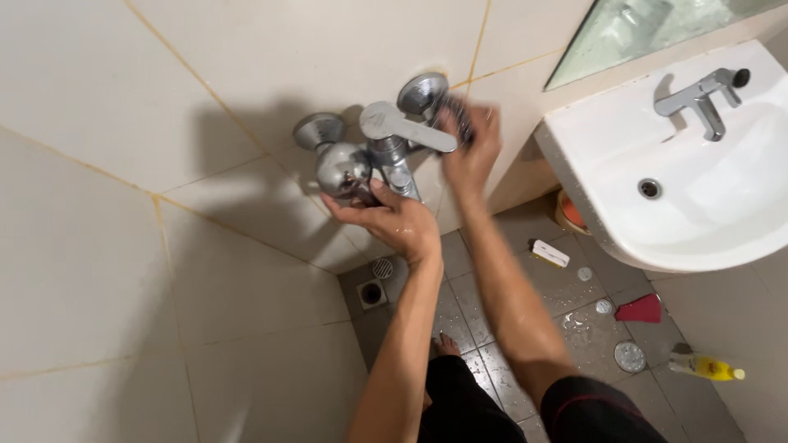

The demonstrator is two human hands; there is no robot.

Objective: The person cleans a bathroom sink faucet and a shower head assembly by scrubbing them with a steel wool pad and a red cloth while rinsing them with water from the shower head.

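Observation:
A chrome wall-mounted shower mixer with a flat lever handle juts from the beige tiled wall. My left hand cups the mixer body from below, fingers wrapped around its underside. My right hand is blurred and pressed against the right-hand wall flange of the mixer, gripping a dark scrubbing pad. Both forearms look wet.
A white washbasin with a chrome tap hangs at the right under a mirror. On the wet grey floor tiles lie a floor drain, a white bar, a red cloth and a yellow bottle.

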